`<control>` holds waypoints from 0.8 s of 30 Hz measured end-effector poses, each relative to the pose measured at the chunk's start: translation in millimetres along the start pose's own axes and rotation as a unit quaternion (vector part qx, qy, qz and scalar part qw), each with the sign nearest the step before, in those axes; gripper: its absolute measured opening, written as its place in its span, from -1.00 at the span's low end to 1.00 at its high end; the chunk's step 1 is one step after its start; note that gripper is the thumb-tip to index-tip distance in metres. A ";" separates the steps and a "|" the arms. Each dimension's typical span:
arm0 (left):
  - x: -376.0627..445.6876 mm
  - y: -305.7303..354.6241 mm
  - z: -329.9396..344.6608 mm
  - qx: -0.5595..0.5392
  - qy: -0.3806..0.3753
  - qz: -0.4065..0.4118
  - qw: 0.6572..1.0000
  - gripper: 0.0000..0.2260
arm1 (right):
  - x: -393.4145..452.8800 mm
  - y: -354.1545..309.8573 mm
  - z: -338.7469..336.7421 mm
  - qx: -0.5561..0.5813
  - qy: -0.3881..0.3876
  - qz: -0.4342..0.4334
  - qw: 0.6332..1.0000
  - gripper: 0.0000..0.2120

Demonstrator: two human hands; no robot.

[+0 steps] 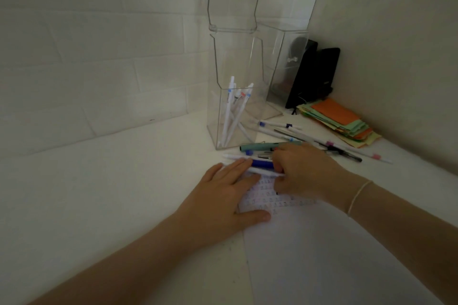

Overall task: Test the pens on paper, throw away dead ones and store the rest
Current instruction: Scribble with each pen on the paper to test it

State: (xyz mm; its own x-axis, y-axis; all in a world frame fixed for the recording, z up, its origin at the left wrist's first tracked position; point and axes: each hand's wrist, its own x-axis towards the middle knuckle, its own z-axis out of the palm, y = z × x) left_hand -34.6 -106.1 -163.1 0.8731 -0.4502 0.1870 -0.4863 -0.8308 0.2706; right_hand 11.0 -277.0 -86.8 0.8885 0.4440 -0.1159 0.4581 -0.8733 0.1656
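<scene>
head-worn, looking down, seemingly close

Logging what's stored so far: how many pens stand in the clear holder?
About 5, all white, leaning together in the clear holder: tallest at left, the rest bunched right; overlap and glare may hide another.

The view is dim and grey-toned, with soft, even light and no hard shadows. The corners darken, most at the lower left. Wide-angle bending curves the wall's [99, 57] tile lines and the counter edge. The clear acrylic holder [235, 96] shows faint reflections. Detail is soft throughout, the scribbles on the paper [322, 255] smeared.
</scene>
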 end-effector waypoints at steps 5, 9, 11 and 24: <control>-1.1 0.1 -1.6 -0.031 0.019 -0.004 0.999 -0.24 | -6.5 26.6 -23.1 0.266 0.095 0.061 0.957 -0.94; -1.9 2.2 -3.1 -0.034 0.015 -0.025 0.999 -0.21 | -14.0 56.9 -32.0 0.625 0.224 0.061 0.745 -0.91; -2.1 3.5 -4.3 -0.031 -0.001 -0.035 0.999 -0.18 | -17.0 62.1 -31.6 0.756 0.217 0.042 0.616 -0.84; -1.5 4.2 -5.6 -0.014 -0.031 -0.035 0.999 -0.18 | -2.1 36.3 0.8 0.951 0.042 0.089 0.292 -0.63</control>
State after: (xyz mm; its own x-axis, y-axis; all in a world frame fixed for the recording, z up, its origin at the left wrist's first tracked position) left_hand -38.1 -107.0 -157.0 0.9050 -0.4113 0.1085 -0.4240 -0.8517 0.3080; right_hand 25.8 -309.8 -81.3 0.9274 0.2914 -0.2345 -0.3698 0.6206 -0.6915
